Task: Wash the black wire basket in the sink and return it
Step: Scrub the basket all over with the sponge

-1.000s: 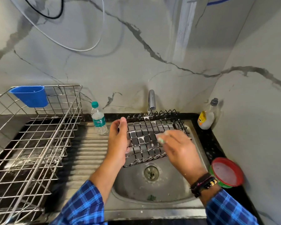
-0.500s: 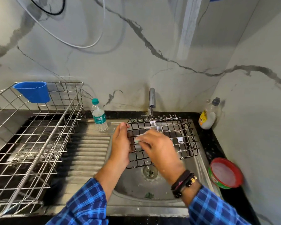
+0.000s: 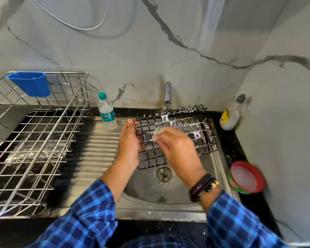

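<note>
Head view: we steady the black wire basket (image 3: 191, 129), tilted over the sink (image 3: 147, 192) under the 12 o'clock tap (image 3: 167, 92), our left hand (image 3: 130, 142) gripping its 9 o'clock edge so our right hand (image 3: 175, 149), pinching a scrub pad (image 3: 157, 134), can rub the mesh

I am seeing a black stone bench (image 3: 229, 151) carrying a stainless steel sink (image 3: 150, 206) with a ribbed drainboard (image 3: 100, 149) on its left. A clear plastic water bottle with a green cap (image 3: 106, 113) is standing upright at the drainboard's back edge. A silver wire dish rack (image 3: 66, 73) is sitting further left, a blue plastic cup (image 3: 30, 84) hanging on its back rail. A pale soap bottle with a yellow label (image 3: 233, 115) is standing in the back right corner, and a round red-rimmed green tub (image 3: 246, 178) is resting right of the sink.
</note>
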A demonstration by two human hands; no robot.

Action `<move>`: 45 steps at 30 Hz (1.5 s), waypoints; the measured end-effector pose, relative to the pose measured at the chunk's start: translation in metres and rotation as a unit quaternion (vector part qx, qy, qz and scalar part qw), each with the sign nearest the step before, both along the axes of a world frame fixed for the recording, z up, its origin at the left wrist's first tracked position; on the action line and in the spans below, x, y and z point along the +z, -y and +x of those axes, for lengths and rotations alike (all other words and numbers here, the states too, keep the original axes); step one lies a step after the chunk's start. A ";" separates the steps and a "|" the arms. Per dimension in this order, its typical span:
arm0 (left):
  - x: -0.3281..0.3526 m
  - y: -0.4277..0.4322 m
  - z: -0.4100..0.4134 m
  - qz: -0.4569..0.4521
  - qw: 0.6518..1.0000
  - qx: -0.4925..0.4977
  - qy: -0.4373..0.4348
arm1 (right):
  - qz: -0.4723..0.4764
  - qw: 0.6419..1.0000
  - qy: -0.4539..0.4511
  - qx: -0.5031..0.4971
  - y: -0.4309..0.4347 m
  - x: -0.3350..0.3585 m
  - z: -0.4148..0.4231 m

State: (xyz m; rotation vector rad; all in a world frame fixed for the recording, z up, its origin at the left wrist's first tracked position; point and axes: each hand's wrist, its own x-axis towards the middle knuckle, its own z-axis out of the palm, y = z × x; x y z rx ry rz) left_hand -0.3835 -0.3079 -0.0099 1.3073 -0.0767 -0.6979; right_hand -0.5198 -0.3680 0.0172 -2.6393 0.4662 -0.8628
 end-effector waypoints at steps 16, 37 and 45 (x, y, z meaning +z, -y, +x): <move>-0.004 -0.004 0.009 -0.001 0.997 0.051 -0.053 | -0.029 0.983 0.099 -0.155 0.019 -0.020 -0.037; 0.007 -0.001 -0.008 0.008 0.999 0.037 -0.035 | -0.036 0.999 0.003 -0.019 -0.001 -0.015 -0.029; 0.011 -0.011 -0.031 -0.016 0.998 -0.024 0.056 | 0.089 0.967 0.036 -0.235 0.063 0.021 -0.011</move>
